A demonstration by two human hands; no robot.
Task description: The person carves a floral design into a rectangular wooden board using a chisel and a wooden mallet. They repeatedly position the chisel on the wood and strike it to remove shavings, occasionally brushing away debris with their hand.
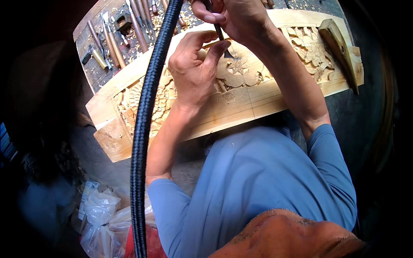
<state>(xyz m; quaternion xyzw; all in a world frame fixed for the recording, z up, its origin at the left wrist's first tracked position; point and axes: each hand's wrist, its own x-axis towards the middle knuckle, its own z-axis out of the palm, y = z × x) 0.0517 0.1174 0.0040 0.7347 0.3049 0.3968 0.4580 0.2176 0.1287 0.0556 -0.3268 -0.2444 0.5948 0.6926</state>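
My left hand is closed around the lower shaft of a dark chisel, its wrist over a pale carved wooden board. My right hand grips the same chisel higher up, near the top edge of the view. The flared blade rests on or just above a carved floral motif at the board's middle; exact contact is hard to tell. Leafy relief carving fills both ends of the board. At its right end lies a long wooden mallet-like tool.
Several chisels and gouges lie among shavings on the worn bench behind the board. A black braided hose or cord crosses the near view, left of my hands. A tied plastic bag sits low at the left.
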